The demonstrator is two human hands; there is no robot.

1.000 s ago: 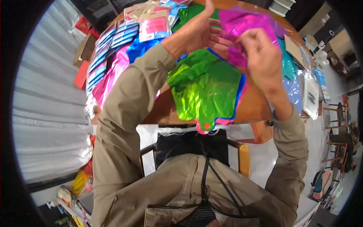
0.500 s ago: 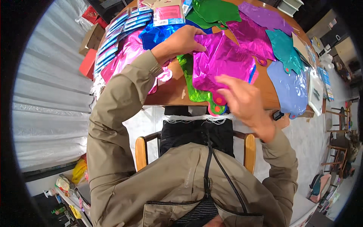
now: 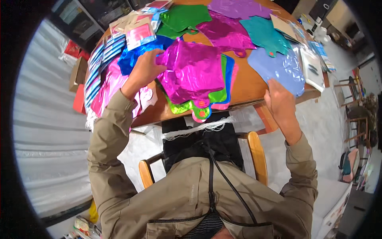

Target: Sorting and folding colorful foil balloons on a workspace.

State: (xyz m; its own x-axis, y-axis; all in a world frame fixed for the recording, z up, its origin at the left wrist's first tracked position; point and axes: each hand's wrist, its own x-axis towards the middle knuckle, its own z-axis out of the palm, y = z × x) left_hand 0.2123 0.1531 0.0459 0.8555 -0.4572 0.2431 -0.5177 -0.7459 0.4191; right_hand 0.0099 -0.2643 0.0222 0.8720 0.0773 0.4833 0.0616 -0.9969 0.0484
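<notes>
A flat magenta foil balloon (image 3: 195, 71) lies over a stack at the table's near edge, its tab with a red dot toward me. My left hand (image 3: 144, 71) pinches its upper left edge between thumb and fingers. Beneath it show the edges of a lime green foil balloon (image 3: 181, 107), a blue one (image 3: 229, 75) and a pink one (image 3: 234, 75). Farther right, my right hand (image 3: 281, 104) has its fingers curled in at the near edge of a periwinkle foil balloon (image 3: 274, 67); whatever its fingertips hold is hidden.
Teal (image 3: 266, 36), purple (image 3: 238, 8), dark green (image 3: 185, 18) and another magenta foil balloon (image 3: 227, 34) lie farther back on the wooden table (image 3: 242, 89). Packaged items (image 3: 104, 55) are piled at left. White strings (image 3: 199, 129) hang across my lap. A chair arm (image 3: 258, 155) stands beside me.
My right hand has moved away from the magenta balloon's tab, over to the periwinkle balloon. My left hand still holds the magenta balloon, which now lies flatter on the stack. The view has shifted.
</notes>
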